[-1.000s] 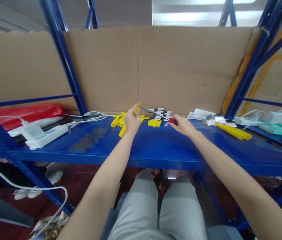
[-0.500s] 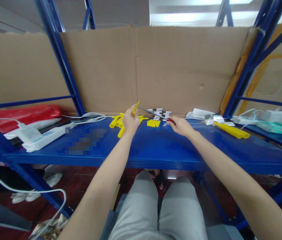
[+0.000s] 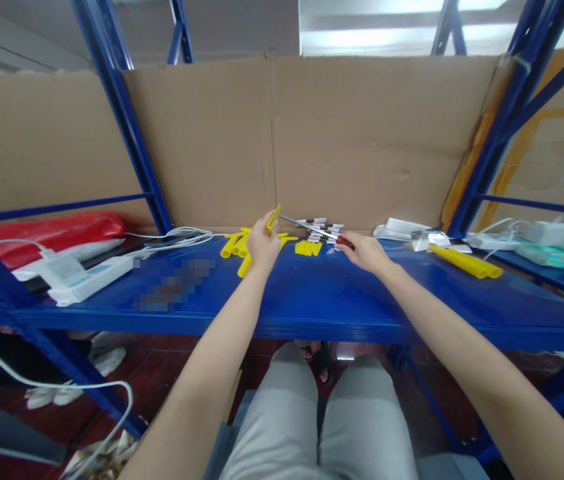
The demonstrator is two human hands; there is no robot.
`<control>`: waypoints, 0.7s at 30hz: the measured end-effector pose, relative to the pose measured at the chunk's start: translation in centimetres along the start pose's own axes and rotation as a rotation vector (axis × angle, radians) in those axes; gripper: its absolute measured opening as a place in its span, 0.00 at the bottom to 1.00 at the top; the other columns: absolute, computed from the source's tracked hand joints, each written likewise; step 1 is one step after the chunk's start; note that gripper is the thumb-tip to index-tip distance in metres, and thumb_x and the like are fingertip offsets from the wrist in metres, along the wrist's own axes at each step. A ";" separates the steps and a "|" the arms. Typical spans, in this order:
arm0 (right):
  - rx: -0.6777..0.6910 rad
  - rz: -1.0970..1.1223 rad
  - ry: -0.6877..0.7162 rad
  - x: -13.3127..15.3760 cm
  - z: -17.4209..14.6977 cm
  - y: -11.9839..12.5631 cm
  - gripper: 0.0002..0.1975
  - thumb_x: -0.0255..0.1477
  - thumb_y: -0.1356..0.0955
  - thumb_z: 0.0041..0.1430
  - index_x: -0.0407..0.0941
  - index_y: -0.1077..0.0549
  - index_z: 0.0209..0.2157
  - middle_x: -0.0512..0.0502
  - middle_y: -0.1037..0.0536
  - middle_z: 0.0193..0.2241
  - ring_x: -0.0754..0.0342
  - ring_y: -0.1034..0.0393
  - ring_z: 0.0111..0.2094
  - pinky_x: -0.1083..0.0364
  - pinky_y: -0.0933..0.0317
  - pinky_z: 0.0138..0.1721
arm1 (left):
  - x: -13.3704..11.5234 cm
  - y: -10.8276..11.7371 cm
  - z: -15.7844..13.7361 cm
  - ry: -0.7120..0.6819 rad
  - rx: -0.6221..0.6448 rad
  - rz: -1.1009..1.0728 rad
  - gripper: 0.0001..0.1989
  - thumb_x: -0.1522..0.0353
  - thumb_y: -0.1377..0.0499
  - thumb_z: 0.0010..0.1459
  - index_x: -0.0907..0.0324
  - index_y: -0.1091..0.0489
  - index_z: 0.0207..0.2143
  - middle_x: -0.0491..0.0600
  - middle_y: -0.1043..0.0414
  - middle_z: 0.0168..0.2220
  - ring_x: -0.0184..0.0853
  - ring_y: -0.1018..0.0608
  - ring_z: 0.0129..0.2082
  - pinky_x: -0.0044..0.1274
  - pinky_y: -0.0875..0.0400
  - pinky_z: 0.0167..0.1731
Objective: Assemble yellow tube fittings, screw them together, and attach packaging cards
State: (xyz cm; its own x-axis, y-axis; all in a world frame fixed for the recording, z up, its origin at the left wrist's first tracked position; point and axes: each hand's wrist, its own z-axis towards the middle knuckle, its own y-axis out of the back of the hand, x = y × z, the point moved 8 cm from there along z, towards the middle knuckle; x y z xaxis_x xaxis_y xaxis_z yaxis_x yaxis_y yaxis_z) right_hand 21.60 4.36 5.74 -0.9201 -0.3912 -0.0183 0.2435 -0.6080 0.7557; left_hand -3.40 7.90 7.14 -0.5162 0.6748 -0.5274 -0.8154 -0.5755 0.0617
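Note:
A narrow yellow piece (image 3: 273, 218) stands up from the closed fingers of my left hand (image 3: 263, 245), tilted to the right. My right hand (image 3: 366, 252) is wrapped round the red handle of a long, slim metal tool (image 3: 307, 226); its exact kind is unclear. The tool's tip points left, close to the yellow piece; I cannot tell whether they touch. Yellow tubes (image 3: 235, 245) lie beside and behind my left hand, partly hidden by it. Between my hands, small flat yellow pieces (image 3: 308, 249) sit in a row before several black-and-white pieces (image 3: 323, 231). Tiny silvery bits (image 3: 333, 251) lie near the right hand.
A blue shelf (image 3: 322, 300) holds everything, with a cardboard sheet (image 3: 352, 140) behind it. Two long yellow tubes (image 3: 467, 261) and clear wrapping (image 3: 429, 240) lie right. A white power strip (image 3: 87, 280), cables (image 3: 182, 237) and a red bag (image 3: 57, 230) are left.
The view has shifted very slightly. The metal tool in my right hand has turned a little, showing more of its bright side; both hands keep nearly the same places.

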 end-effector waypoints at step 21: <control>0.010 0.036 0.002 0.2 0.0 -0.3 0.11 0.37 0.37 0.66 0.45 0.29 0.42 0.39 0.19 0.37 0.45 0.23 0.37 0.54 0.38 0.33 | -0.1 0.2 0.0 -0.058 -0.034 -0.013 0.13 0.72 0.44 0.61 0.58 0.25 0.46 0.54 0.20 0.45 0.39 0.20 0.50 0.30 0.28 0.54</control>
State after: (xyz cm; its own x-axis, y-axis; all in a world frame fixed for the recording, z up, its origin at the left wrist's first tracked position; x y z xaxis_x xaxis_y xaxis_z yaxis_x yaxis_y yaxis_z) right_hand 21.35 4.48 5.51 -0.9100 -0.4146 0.0078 0.2735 -0.5861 0.7627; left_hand -3.49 7.76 7.15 -0.5208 0.7075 -0.4778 -0.8134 -0.5812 0.0260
